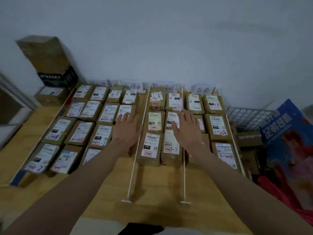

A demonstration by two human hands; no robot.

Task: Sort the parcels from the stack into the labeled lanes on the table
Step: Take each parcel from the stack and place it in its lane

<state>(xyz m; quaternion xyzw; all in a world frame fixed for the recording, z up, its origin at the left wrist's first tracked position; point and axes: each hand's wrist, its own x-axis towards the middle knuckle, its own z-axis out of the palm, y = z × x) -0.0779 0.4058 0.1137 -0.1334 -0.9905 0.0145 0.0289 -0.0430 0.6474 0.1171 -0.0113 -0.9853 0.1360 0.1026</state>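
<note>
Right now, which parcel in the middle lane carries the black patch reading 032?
The nearest left parcel in the middle lane; its neighbours show other markings.

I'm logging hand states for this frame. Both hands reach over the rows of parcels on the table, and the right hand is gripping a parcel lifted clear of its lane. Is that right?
Not quite. In the head view the right hand grips nothing: its fingers are spread flat above the parcels lying in their lane. The left hand reaches out open too.
</note>
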